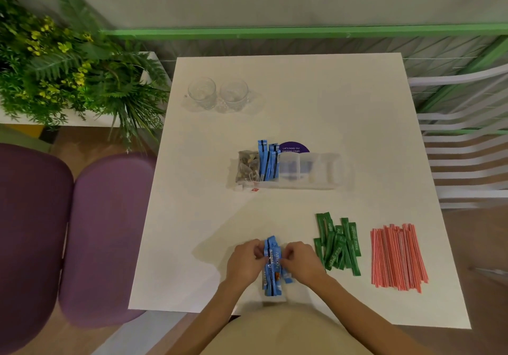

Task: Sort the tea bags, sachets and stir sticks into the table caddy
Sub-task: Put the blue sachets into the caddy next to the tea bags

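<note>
A bundle of blue sachets (272, 268) lies near the table's front edge. My left hand (244, 262) grips it from the left and my right hand (301, 262) grips it from the right. The clear table caddy (316, 173) stands at mid-table; its left compartment holds tea bags (248, 166), the one beside it holds upright blue sachets (268, 162), and the compartments to the right look empty. A pile of green sachets (338, 243) lies right of my hands. Red stir sticks (397, 257) lie further right.
Two glass mugs (217, 93) stand at the table's far left. A purple round sticker (293, 147) shows behind the caddy. Purple chairs (104, 233) are on the left, a white chair (467, 162) on the right, and plants (68, 69) at the far left.
</note>
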Tool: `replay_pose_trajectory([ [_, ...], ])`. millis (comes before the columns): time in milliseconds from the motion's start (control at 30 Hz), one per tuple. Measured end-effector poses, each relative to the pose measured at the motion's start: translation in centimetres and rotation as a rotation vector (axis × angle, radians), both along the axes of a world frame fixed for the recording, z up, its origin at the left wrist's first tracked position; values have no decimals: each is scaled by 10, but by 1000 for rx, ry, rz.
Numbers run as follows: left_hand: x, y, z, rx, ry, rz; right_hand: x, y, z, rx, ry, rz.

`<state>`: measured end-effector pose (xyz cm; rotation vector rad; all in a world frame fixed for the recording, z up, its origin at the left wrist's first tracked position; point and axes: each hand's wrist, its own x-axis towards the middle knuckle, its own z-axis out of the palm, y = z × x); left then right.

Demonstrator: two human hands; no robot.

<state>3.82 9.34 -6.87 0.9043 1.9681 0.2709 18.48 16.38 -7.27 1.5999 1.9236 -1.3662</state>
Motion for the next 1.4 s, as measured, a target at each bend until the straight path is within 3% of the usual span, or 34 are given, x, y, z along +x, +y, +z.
replay_pose_trajectory([
  [533,-9,11,1,164,-158,142,3,19,9,-44,143,-86],
  [800,-16,22,11,222,-141,144,-1,36,24,-26,299,-157],
  [1400,-25,34,10,230,-164,183,-54,163,77,298,516,-273],
])
